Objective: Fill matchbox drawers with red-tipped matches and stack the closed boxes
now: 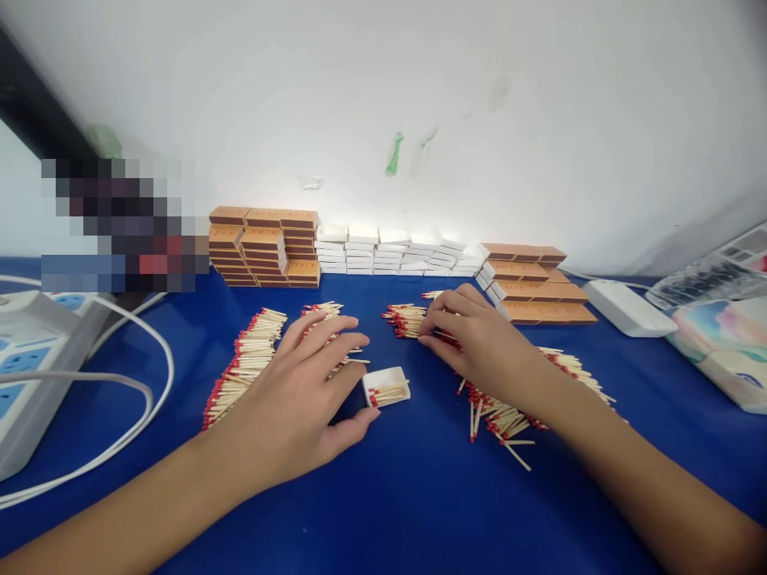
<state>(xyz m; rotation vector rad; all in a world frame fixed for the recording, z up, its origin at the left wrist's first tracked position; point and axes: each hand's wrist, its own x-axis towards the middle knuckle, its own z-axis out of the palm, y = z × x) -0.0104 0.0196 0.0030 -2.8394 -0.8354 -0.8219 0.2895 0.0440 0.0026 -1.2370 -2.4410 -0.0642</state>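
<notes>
A small white matchbox tray [388,377] with several red-tipped matches in it lies on the blue table. My left hand [300,391] has its thumb and index finger at the tray's left corners, gripping that end lightly, with the other fingers spread above a match pile. My right hand [473,335] is bent down at a heap of matches [407,320], with thumb and fingertips drawn together on matches there. Its palm hides part of the heap. More loose matches [503,419] lie beneath the right wrist, and a long row of matches [252,351] runs left of my left hand.
Stacked brown matchboxes [264,247] stand left against the wall, white trays [389,251] in the middle, and more brown matchboxes [539,287] at right. A power strip [29,375] with white cables sits at far left. At right are a white adapter [629,307] and a tissue pack [725,343].
</notes>
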